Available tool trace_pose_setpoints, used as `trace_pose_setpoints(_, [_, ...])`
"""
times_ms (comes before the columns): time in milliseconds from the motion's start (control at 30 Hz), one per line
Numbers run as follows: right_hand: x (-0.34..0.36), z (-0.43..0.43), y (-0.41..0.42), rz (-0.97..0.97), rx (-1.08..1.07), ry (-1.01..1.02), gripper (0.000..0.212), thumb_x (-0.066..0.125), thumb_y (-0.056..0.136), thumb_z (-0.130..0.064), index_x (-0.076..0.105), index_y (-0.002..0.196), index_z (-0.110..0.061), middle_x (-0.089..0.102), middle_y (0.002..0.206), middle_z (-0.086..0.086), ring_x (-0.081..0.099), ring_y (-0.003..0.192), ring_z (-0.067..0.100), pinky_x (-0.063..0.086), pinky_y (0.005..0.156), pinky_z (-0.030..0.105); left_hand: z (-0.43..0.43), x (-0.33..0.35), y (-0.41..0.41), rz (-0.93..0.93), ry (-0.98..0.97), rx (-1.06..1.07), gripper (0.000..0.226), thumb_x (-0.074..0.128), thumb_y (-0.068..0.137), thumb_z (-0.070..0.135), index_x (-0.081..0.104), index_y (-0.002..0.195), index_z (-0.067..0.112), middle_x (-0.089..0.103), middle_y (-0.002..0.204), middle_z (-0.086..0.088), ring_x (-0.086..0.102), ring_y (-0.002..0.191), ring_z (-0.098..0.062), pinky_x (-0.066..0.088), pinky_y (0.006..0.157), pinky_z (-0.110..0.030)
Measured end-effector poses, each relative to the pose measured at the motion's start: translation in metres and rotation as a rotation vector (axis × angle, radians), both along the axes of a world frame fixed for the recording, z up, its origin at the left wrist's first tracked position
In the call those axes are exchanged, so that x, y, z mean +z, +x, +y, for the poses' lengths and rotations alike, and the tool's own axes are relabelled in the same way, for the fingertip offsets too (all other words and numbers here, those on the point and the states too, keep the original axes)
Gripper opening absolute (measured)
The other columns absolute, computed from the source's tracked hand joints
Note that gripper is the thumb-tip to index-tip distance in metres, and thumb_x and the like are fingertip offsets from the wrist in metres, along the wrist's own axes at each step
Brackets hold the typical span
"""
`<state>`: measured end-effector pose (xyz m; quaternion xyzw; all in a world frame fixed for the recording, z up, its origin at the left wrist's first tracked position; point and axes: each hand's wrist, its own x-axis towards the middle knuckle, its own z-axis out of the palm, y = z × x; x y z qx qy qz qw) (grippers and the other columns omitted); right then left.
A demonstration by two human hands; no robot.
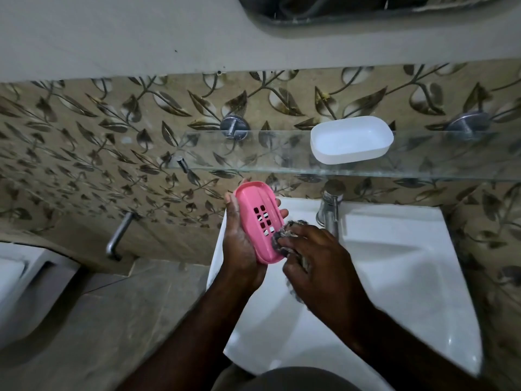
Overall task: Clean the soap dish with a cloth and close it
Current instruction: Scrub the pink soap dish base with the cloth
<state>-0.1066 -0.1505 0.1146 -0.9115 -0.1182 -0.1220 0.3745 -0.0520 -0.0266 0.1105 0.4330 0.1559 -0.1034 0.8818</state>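
My left hand (239,244) holds the pink soap dish tray (258,221) tilted above the left rim of the sink, its slotted inner face turned toward me. My right hand (313,258) grips a grey cloth (284,237) and presses it against the lower right end of the pink tray. Most of the cloth is hidden under my fingers; a piece hangs below my palm. The white soap dish lid (351,139) lies open side up on the glass shelf (253,165), apart from the tray.
A white sink (394,263) is below my hands, with a chrome tap (329,210) at its back edge. The glass shelf sits on metal mounts (234,127) against a leaf-patterned tiled wall. A toilet (25,280) stands at the left, a chrome tap (118,235) on the wall beside it.
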Motion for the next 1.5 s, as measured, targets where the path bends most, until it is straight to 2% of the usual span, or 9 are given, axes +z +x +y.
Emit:
trace_pose_setpoints(267, [0.02,0.014,0.012,-0.173,0.093,-0.143,0.035,0.048,0.077,-0.012,0.071,0.103,-0.009,0.067,0.113,0.01,0.056,0.085,0.027,0.043,0.08,0.032,0.002,0.009,0.008,-0.01,-0.084,-0.004,0.087,0.036,0.08,0.075,0.059,0.119,0.002,0.066,0.089,-0.016,0.064,0.079,-0.027,0.055,0.073,-0.038])
trace_pose_setpoints(433, [0.011,0.01,-0.011,-0.121,0.131,-0.15,0.039,0.051,0.076,-0.009,0.07,0.11,-0.013,0.063,0.118,0.007,0.059,0.09,0.028,0.049,0.081,0.034,0.002,0.014,0.005,0.021,-0.07,-0.012,0.082,0.033,0.081,0.075,0.065,0.108,0.004,0.068,0.089,-0.018,0.064,0.082,-0.029,0.051,0.084,-0.044])
trace_pose_setpoints(567, [0.025,0.008,0.019,-0.105,0.084,-0.133,0.044,0.042,0.078,-0.016,0.07,0.111,-0.012,0.063,0.12,0.011,0.059,0.096,0.03,0.05,0.085,0.034,-0.008,0.012,-0.003,0.081,-0.12,-0.057,0.09,0.041,0.078,0.076,0.055,0.124,0.0,0.068,0.09,-0.015,0.068,0.084,-0.027,0.057,0.079,-0.037])
trace_pose_setpoints(733, [0.017,0.007,-0.016,-0.097,0.149,-0.268,0.046,0.04,0.076,-0.015,0.068,0.112,-0.013,0.062,0.115,0.008,0.055,0.092,0.024,0.048,0.082,0.031,0.005,0.012,0.011,0.046,-0.059,-0.003,0.084,0.038,0.081,0.073,0.058,0.121,0.004,0.068,0.103,-0.02,0.063,0.095,-0.033,0.044,0.1,-0.057])
trace_pose_setpoints(1000, [0.023,0.005,0.026,-0.084,0.129,-0.183,0.045,0.056,0.071,-0.006,0.07,0.114,-0.012,0.062,0.12,0.014,0.059,0.096,0.035,0.054,0.083,0.038,-0.009,0.009,-0.005,0.097,-0.106,-0.089,0.083,0.037,0.084,0.072,0.055,0.13,0.005,0.071,0.105,-0.016,0.071,0.092,-0.027,0.059,0.07,-0.037])
trace_pose_setpoints(1067, [0.015,0.001,0.03,-0.071,0.132,-0.066,0.045,0.055,0.075,-0.004,0.07,0.116,-0.015,0.059,0.125,0.011,0.057,0.107,0.027,0.05,0.092,0.033,-0.004,0.009,-0.001,0.062,-0.114,-0.095,0.082,0.035,0.084,0.072,0.061,0.124,0.006,0.071,0.106,-0.017,0.07,0.093,-0.029,0.059,0.076,-0.041])
trace_pose_setpoints(1167, [0.015,-0.012,0.038,0.054,-0.014,0.353,0.042,0.061,0.085,0.0,0.069,0.114,-0.03,0.054,0.125,0.0,0.049,0.109,-0.013,0.04,0.098,0.011,0.0,0.007,0.0,0.019,-0.137,-0.112,0.078,0.034,0.083,0.072,0.074,0.104,0.008,0.068,0.104,-0.017,0.066,0.091,-0.03,0.053,0.088,-0.045])
trace_pose_setpoints(1267, [0.019,-0.026,0.034,0.151,-0.06,0.573,0.043,0.063,0.088,0.001,0.067,0.107,-0.038,0.061,0.121,-0.008,0.052,0.108,-0.017,0.038,0.093,0.004,0.002,0.002,-0.003,0.038,-0.148,-0.127,0.081,0.033,0.081,0.074,0.073,0.106,0.008,0.068,0.101,-0.016,0.066,0.086,-0.029,0.057,0.078,-0.044])
trace_pose_setpoints(1500, [0.02,-0.024,-0.002,0.096,0.105,0.319,0.041,0.061,0.086,0.003,0.07,0.11,-0.03,0.056,0.116,-0.021,0.055,0.101,-0.017,0.039,0.082,-0.001,-0.002,-0.001,-0.006,0.112,-0.152,-0.167,0.089,0.039,0.072,0.074,0.061,0.121,0.003,0.067,0.105,-0.02,0.064,0.094,-0.033,0.051,0.089,-0.047])
